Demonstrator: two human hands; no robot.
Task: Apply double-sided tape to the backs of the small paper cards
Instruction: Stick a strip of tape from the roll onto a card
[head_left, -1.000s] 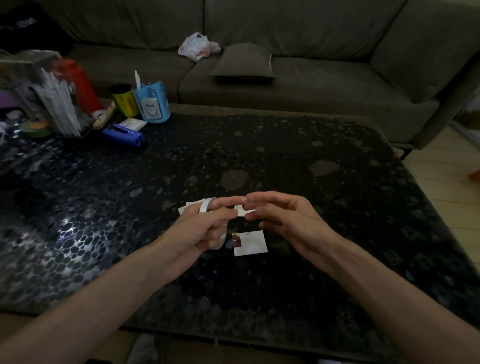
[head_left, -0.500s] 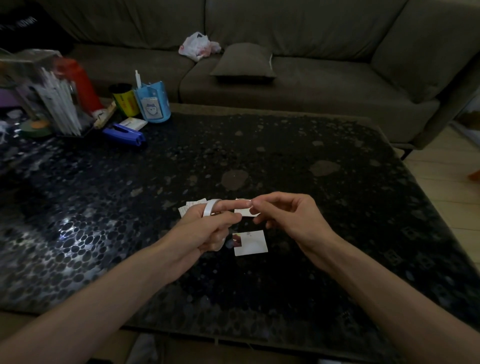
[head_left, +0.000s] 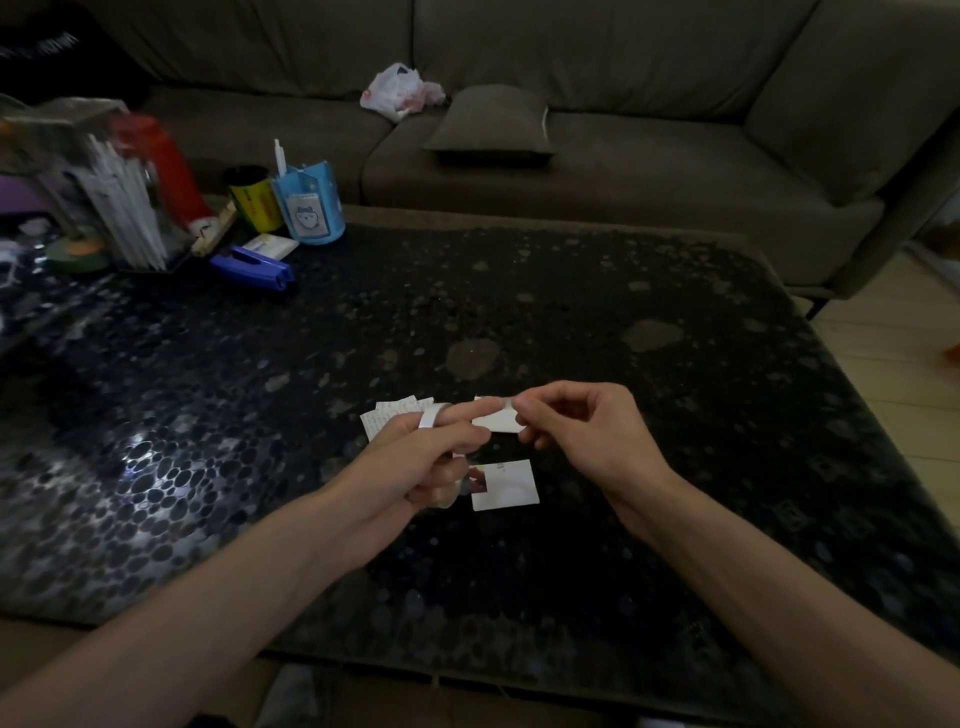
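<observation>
A small white piece (head_left: 500, 421), card or tape strip, which cannot be told, is pinched at its left end between the index finger and thumb of the left hand (head_left: 415, 462), whose other fingers are curled. A tape roll (head_left: 430, 417) is worn like a ring round that index finger. The right end of the piece is pinched by the thumb and forefinger of the right hand (head_left: 587, 436), the remaining fingers being curled in. The piece is held above the table (head_left: 675, 415), its long axis running from 9 to 3 o'clock, so both hands are equally near.

At 6 o'clock from the piece a loose card (head_left: 511, 488) lies flat on the table, just beside the left knuckles. A card pile (head_left: 384, 415) is seen at 10 o'clock from the left hand, partly hidden by it. No obstacle is seen between the hands and these cards.

Well apart at 10 o'clock are a stapler (head_left: 254, 267) and a blue cup (head_left: 309, 208); at 12 o'clock a sofa (head_left: 623, 171) is seen.
</observation>
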